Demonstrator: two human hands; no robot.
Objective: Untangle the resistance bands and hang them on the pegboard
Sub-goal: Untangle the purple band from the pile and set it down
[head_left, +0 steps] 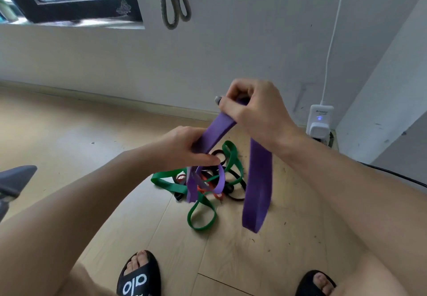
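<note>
A wide purple band (257, 184) is lifted off the floor. My right hand (251, 108) grips its top fold, and one long loop hangs down to the right. Lower and to the left, my left hand (187, 147) grips the other strand of the same band, whose lower end runs down into the pile. On the wooden floor under my hands lies a tangle of bands: a green band (203, 212), a black band (233, 191) and a red band (205, 189) are wound through each other. A grey band (173, 2) hangs on the wall above.
A white plug adapter (320, 120) with a cable sits in the wall corner at right. A dark window frame (69, 6) is at the upper left. A grey object (13, 180) juts in at the left edge. My feet in black slides (138, 275) stand near the pile.
</note>
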